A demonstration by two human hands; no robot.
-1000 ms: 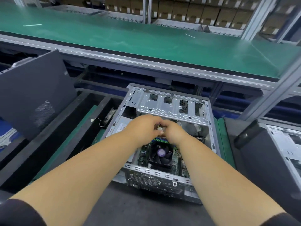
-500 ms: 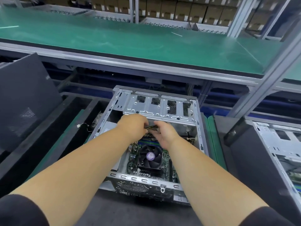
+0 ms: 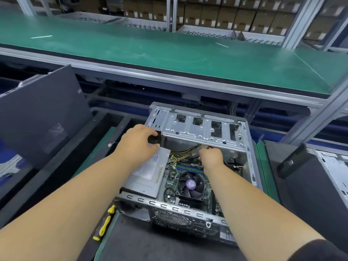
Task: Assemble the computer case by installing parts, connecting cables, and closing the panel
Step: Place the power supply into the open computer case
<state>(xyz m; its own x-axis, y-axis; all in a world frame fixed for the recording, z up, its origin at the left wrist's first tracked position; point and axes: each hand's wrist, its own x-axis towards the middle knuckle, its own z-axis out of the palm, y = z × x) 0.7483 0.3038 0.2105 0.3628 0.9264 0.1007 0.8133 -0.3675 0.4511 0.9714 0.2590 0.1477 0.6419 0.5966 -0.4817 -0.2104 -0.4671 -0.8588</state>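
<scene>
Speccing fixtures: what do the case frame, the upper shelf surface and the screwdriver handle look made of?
Case frame: bare stamped sheet steel by its look, dull silver, punched holes.
Upper shelf surface: green matte mat, likely rubber or vinyl.
Screwdriver handle: yellow and black, probably moulded plastic or rubber.

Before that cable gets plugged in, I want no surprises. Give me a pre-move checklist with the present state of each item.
1. Case open on top, side panel off: ok.
2. Right hand has hold of the cable bundle under the drive cage: ok.
3. Left hand steadies the case's left edge, above the power supply: ok.
4. Connector seated in a socket: cannot tell, the right hand hides it.
5. Cables clear of the CPU fan: ok.
6. Screwdriver off the motherboard, lying outside the case: ok.
</scene>
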